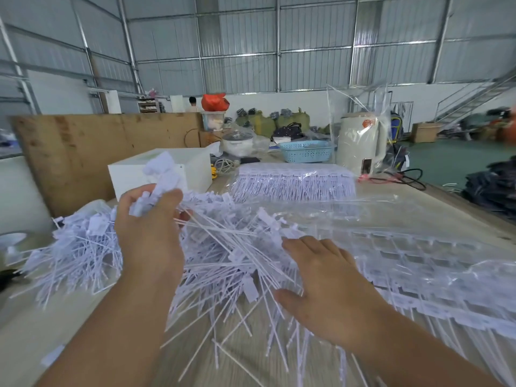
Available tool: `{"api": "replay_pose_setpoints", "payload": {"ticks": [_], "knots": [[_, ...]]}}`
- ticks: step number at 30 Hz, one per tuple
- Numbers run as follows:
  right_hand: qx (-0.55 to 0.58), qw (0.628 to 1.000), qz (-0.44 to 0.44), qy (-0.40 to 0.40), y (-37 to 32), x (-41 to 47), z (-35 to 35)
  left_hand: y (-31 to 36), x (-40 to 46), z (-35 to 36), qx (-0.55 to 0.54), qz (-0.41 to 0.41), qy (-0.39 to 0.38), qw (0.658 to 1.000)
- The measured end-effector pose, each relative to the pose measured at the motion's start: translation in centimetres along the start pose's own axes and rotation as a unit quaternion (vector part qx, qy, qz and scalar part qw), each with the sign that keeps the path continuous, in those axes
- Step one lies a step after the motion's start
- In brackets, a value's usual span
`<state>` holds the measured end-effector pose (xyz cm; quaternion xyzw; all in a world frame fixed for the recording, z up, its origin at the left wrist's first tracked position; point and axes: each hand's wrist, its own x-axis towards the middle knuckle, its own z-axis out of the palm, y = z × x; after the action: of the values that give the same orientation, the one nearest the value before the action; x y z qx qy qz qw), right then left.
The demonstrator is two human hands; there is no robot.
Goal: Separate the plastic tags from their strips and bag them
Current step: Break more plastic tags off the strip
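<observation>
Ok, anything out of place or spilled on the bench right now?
Nothing is damaged. Loose tags sprawl in a tangled heap, some stems near the table's front edge. The left hand grips a bunch; the right hand rests open.

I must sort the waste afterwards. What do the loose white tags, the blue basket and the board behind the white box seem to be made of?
Loose tags: apparently matte white plastic, with thin moulded stems and flat heads. Blue basket: probably plastic, with uniform colour and a perforated wall. Board: seemingly plywood or similar, brown, unpainted and stained.

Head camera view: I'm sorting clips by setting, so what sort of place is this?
Probably a warehouse workshop: corrugated metal walls, stuffed green sacks along the far wall, and a worktable heaped with plastic tags.
</observation>
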<state>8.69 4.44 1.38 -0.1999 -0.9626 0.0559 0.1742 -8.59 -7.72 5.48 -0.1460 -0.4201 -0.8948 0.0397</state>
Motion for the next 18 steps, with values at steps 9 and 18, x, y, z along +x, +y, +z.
{"api": "replay_pose_setpoints", "payload": {"ticks": [9, 18], "knots": [[0.013, 1.000, -0.008, 0.012, 0.0, 0.2, 0.4, 0.1, -0.7, 0.5, 0.003, -0.045, -0.078, 0.996], [0.199, 0.961, -0.002, 0.191, -0.5, -0.2, -0.9, -0.1, -3.1, 0.7, 0.264, 0.216, -0.175, 0.924]]}}
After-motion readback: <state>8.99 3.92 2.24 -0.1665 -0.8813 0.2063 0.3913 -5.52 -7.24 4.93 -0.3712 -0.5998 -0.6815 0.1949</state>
